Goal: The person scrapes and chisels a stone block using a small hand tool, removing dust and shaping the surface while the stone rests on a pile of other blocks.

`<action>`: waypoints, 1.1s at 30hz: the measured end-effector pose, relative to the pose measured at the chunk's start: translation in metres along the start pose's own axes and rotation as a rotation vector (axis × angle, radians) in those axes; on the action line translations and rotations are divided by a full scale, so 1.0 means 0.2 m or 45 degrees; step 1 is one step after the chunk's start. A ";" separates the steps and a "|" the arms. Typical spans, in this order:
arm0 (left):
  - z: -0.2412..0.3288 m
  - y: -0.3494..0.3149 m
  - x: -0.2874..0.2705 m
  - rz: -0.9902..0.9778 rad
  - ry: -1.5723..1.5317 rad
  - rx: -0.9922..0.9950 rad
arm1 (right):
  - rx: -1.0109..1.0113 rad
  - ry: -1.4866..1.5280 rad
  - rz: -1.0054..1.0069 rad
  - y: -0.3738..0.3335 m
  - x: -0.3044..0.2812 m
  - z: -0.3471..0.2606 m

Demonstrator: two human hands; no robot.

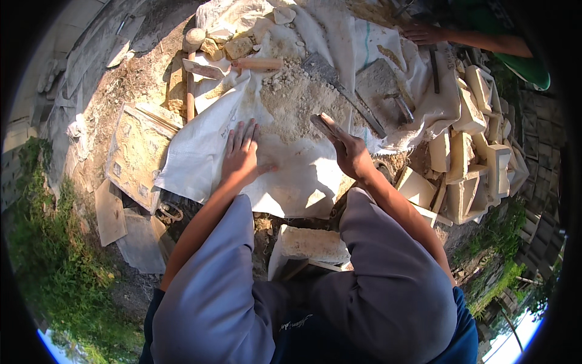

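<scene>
My left hand (244, 153) lies palm down on a white woven sheet (200, 148), its fingers stretched forward. Opposite it, my right hand (348, 145) is turned on its edge, with straight fingers held together beside a heap of pale crumbled stone and dust (303, 100). Neither hand holds anything. Beyond the heap lies a wooden handle (257, 64), near a flat metal blade (204, 69). To the right of the heap rests a long dark metal bar (362, 112) with a broad flat end.
A round-headed wooden mallet (193, 39) lies far left. A small hammer (403, 108) rests by a grey slab (381, 82). Cut stone blocks (464, 161) pile up at right; another block (312, 244) sits between my knees. Another person's hand (424, 33) reaches in at far right.
</scene>
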State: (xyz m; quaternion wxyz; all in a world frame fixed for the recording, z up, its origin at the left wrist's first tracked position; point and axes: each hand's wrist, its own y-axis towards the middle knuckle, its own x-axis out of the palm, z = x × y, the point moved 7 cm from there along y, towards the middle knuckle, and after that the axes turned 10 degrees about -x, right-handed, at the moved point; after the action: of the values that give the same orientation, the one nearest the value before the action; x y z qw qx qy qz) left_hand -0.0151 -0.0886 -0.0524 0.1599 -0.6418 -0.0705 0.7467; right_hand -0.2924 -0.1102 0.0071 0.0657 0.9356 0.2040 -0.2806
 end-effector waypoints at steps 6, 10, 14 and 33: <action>0.04 0.02 -0.01 0.033 -0.027 0.036 | 0.123 -0.259 -0.255 -0.10 0.09 0.18; 0.01 0.01 0.01 -0.024 0.029 0.018 | 0.089 -0.169 -0.203 -0.04 0.08 0.19; 0.01 0.01 0.02 -0.062 0.037 -0.005 | -0.047 -0.121 -0.068 0.00 0.03 0.08; 0.02 0.02 0.03 -0.033 0.091 0.079 | 0.081 -0.264 -0.313 -0.08 0.11 0.19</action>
State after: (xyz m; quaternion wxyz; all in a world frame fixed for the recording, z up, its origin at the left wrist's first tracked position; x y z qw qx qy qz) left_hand -0.0202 -0.0901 -0.0584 0.1918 -0.6618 -0.0499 0.7231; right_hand -0.3015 -0.0975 -0.0357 0.0218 0.8713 0.3000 -0.3879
